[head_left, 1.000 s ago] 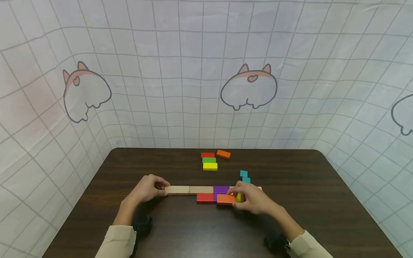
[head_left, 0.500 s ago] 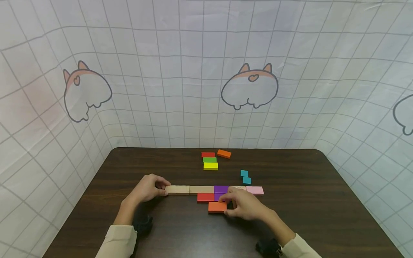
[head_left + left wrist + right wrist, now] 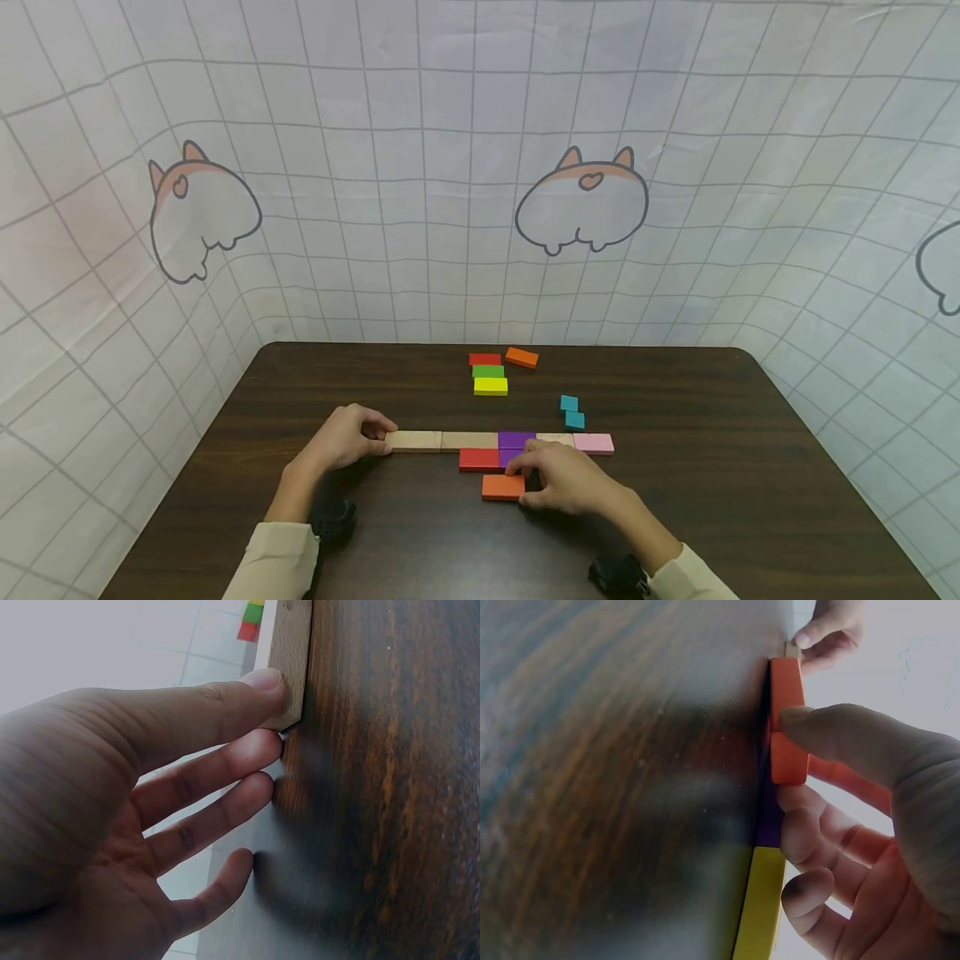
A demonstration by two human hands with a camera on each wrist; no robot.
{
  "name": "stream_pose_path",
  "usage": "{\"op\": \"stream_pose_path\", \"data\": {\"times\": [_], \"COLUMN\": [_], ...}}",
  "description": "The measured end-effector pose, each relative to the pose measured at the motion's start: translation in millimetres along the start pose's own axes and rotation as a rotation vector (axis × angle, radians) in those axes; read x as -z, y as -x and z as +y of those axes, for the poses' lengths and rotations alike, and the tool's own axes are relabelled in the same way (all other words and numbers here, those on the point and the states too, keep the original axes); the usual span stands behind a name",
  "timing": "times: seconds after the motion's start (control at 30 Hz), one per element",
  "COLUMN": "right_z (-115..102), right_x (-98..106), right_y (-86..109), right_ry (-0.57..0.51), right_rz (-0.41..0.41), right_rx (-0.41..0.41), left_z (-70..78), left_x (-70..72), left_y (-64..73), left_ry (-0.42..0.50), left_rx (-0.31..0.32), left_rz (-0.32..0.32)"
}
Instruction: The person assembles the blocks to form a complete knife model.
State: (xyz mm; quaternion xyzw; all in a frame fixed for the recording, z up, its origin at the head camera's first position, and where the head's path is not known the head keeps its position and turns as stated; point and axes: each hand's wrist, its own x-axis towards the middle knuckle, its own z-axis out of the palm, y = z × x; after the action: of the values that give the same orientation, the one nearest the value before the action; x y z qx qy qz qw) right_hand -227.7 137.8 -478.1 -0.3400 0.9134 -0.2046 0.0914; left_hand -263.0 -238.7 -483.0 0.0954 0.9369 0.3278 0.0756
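My left hand [image 3: 347, 439] pinches the left end of a plain wooden block [image 3: 414, 442], its thumb on the near side. That block leads a straight row: another plain block [image 3: 469, 441], a purple block [image 3: 516, 439], a partly covered plain block and a pink block [image 3: 595, 444]. Against the row's near side lie a red block [image 3: 478, 460] and a second purple one. In front of these, my right hand [image 3: 568, 477] grips an orange block [image 3: 502, 488] by its right end, between thumb and fingers. A yellow block [image 3: 759, 904] beside the purple shows in the right wrist view.
Toward the back of the dark wooden table [image 3: 375, 375] lie red [image 3: 484, 359], green [image 3: 488, 371] and yellow [image 3: 491, 387] blocks in a column, with a tilted orange block [image 3: 522, 357] beside them. Two small blue blocks [image 3: 572, 412] sit behind the row's right part.
My right hand has carried the orange block left and toward me, away from the row's front, uncovering the pink block. My left hand has stayed at the row's left end.
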Motion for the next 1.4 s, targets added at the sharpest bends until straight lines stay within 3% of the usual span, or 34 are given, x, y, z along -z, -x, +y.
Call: {"op": "stream_pose_path", "data": {"times": [0.2, 0.6, 0.97, 1.4], "right_z": [0, 2, -6, -13], "right_x": [1, -2, -8, -10], "right_y": [2.3, -0.4, -13.2, -20.7], "right_ry": [0.016, -0.051, -0.047, -0.036], "right_rz": [0.019, 0.023, 0.028, 0.047], "right_rx": [0.012, 0.054, 0.012, 0.034], "left_z": [0.1, 0.3, 0.7, 2.3], "left_x": [-0.2, -0.8, -0.4, -0.8], "left_y": [0.0, -0.1, 0.9, 1.1], "left_ry": [0.001, -0.004, -0.003, 0.012], "left_rx": [-0.005, -0.008, 0.000, -0.006], "left_rz": [0.002, 0.009, 0.007, 0.013]}}
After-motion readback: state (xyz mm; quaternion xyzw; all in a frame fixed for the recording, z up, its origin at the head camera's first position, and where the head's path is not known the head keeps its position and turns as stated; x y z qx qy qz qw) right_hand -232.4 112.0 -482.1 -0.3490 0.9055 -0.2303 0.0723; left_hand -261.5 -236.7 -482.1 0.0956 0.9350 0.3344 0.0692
